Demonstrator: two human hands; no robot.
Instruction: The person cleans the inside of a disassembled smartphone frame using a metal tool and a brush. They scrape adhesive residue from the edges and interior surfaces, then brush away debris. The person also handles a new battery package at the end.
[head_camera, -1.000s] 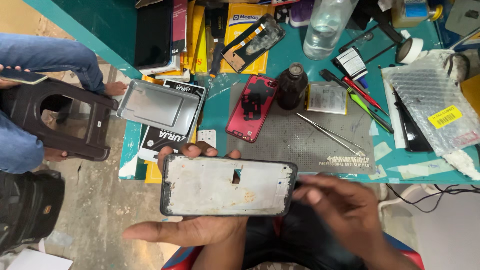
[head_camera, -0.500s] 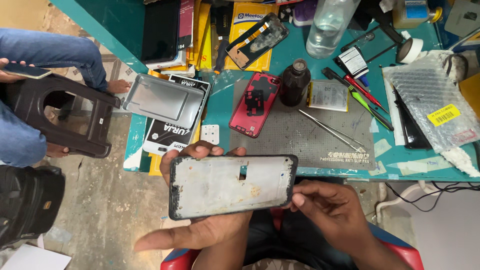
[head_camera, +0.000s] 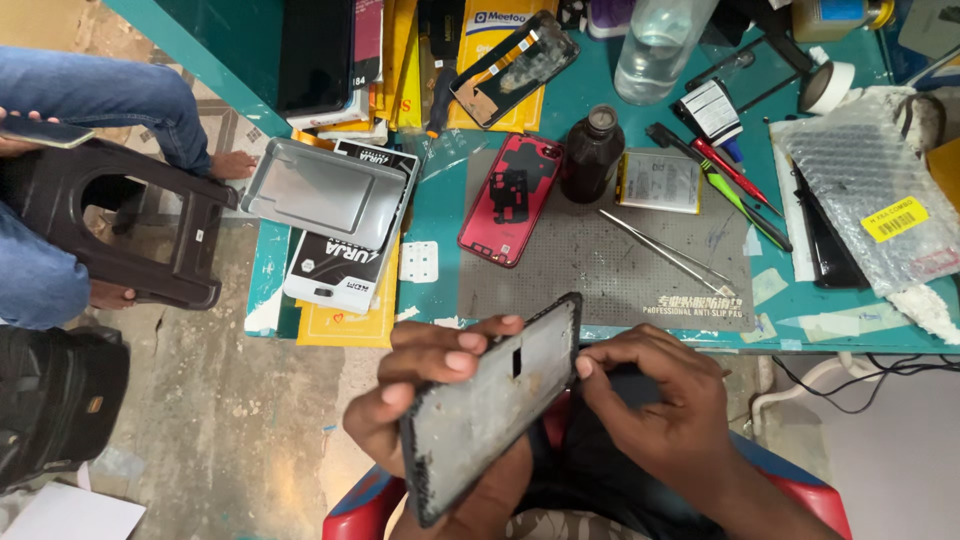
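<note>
Both hands' grip, left hand and right hand, clamped on phone frame, below grey mat, red phone back.

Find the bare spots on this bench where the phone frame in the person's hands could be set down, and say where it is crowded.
Freest is the grey mat's front half, between the red phone back and the tweezers. A teal strip lies beside the small white card. The back edge, around the clear bottle and screwdrivers, is crowded.
</note>
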